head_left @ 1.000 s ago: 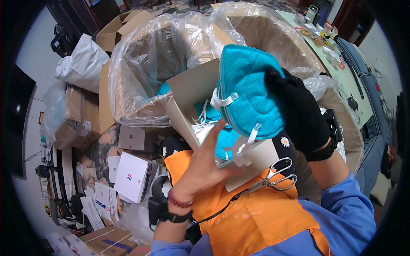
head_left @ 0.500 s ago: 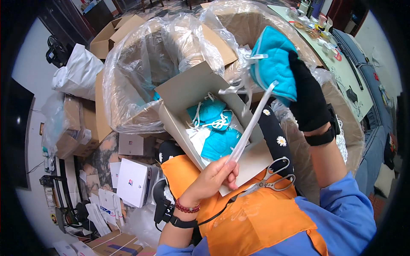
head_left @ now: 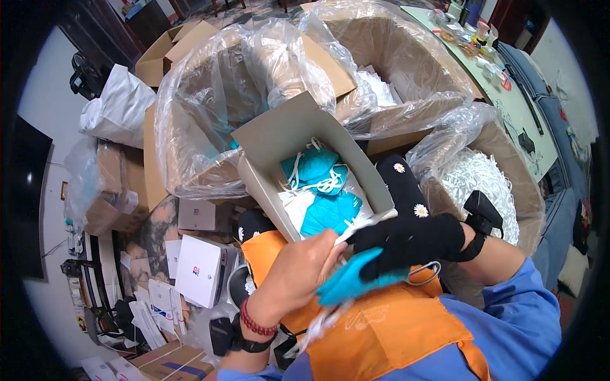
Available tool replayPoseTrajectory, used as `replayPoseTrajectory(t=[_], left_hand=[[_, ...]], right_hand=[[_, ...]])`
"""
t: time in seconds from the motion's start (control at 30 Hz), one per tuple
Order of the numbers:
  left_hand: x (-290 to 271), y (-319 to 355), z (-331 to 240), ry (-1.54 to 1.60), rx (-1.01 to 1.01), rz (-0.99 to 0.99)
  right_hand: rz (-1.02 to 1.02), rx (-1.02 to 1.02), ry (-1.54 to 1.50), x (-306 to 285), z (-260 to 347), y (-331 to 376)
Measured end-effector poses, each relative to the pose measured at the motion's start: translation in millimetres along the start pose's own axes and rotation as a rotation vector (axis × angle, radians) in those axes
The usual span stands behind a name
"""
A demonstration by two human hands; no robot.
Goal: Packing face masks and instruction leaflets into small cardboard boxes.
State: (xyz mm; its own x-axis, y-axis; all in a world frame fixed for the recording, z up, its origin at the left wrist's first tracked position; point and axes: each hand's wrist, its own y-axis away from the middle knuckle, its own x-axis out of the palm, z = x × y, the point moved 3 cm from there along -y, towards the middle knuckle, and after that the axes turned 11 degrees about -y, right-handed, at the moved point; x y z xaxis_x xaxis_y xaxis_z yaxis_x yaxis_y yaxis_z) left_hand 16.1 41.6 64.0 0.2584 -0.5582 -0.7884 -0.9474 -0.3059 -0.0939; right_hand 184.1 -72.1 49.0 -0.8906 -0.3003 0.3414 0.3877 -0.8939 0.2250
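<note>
Above my lap a teal face mask [head_left: 346, 279] is held, slightly blurred, its white straps [head_left: 323, 325] dangling below. My right hand [head_left: 406, 240], in a black glove, is closed on the mask from the right. Bare and pinched, my left hand [head_left: 298, 270] grips a white strap at the mask's left edge. Just beyond both hands, an open grey-white carton [head_left: 279, 130] rests on my legs with several teal masks [head_left: 330, 213] inside. Under my right hand, only a handle loop of the scissors [head_left: 427, 273] shows; the blades are hidden.
Large plastic-lined cardboard boxes [head_left: 190, 95] stand beyond the carton. One box at the right holds a heap of white straps [head_left: 483, 187]. White cartons [head_left: 202, 270] lie on the floor at left. A cluttered table [head_left: 508, 114] and blue sofa [head_left: 553, 209] border the right.
My right hand has brought the mask down and left from the upper right to my lap, meeting my left hand. The stretched strap has slackened, and the mask now covers most of the scissors.
</note>
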Motion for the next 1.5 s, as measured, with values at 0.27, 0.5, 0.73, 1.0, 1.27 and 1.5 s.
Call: replayPoseTrajectory(t=[0.27,0.5,0.73,1.0,1.27,1.5], left_hand=[[22.8,56.0,1.3,0.686,-0.065,0.101],[25.8,60.7,-29.2,0.398,0.137,0.529],[7.7,88.1,-47.2,0.364,0.096,0.658],[-7.7,211.3,138.3,0.003,-0.795,0.101],[108.4,292.9,224.3,-0.048,-1.003,-0.010],[174.1,347.9,265.9,0.031,-1.129,0.022]], right_hand=[[-0.593,-0.111,-0.416,43.9,38.4,8.2],[-0.151,0.154,0.047,51.2,44.7,24.5],[0.295,0.261,0.028,66.4,64.7,31.9],[-0.706,0.043,0.193,-3.9,88.0,86.5],[-0.463,-0.108,0.253,-5.7,81.1,8.4],[-0.703,-0.086,0.142,-22.8,54.0,-5.6]])
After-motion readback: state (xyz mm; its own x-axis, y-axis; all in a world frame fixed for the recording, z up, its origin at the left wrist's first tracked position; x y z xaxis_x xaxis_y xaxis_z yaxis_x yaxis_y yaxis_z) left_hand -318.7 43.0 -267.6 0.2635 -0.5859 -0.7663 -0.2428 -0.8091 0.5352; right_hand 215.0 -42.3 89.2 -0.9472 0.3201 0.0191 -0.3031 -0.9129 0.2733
